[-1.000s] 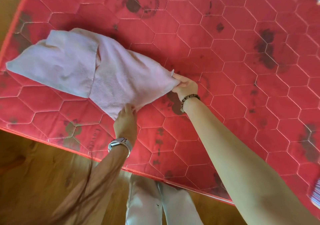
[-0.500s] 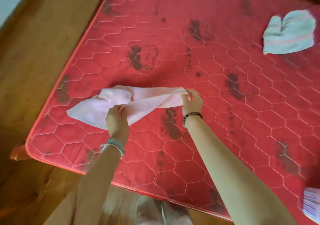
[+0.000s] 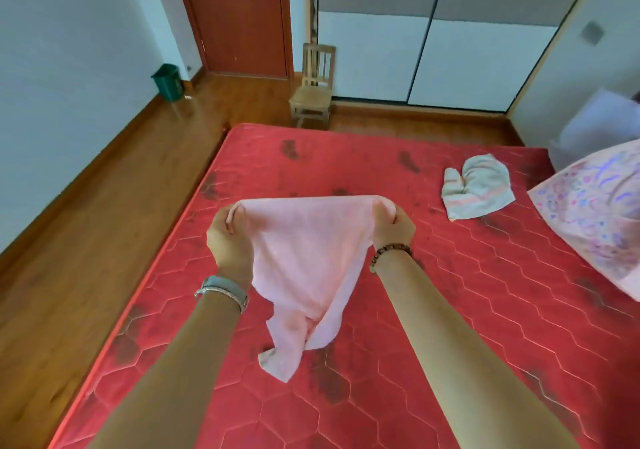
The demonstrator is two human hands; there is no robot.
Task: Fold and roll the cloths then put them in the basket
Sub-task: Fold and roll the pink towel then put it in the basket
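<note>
A pink cloth hangs in the air above the red mattress, stretched along its top edge. My left hand pinches its upper left corner and my right hand pinches its upper right corner. The cloth narrows downward, and its lower tip droops onto the mattress near the front. A second cloth, pale green-white with a pink stripe, lies crumpled on the mattress at the far right. No basket is in view.
A patterned pink pillow lies at the mattress's right edge. Wooden floor runs along the left. A small wooden chair stands beyond the mattress's far end, a green bin by the left wall, and a door and wardrobe behind.
Both hands have lifted the pink cloth off the mattress and spread its top edge apart. My head has tilted up, bringing the room into view.
</note>
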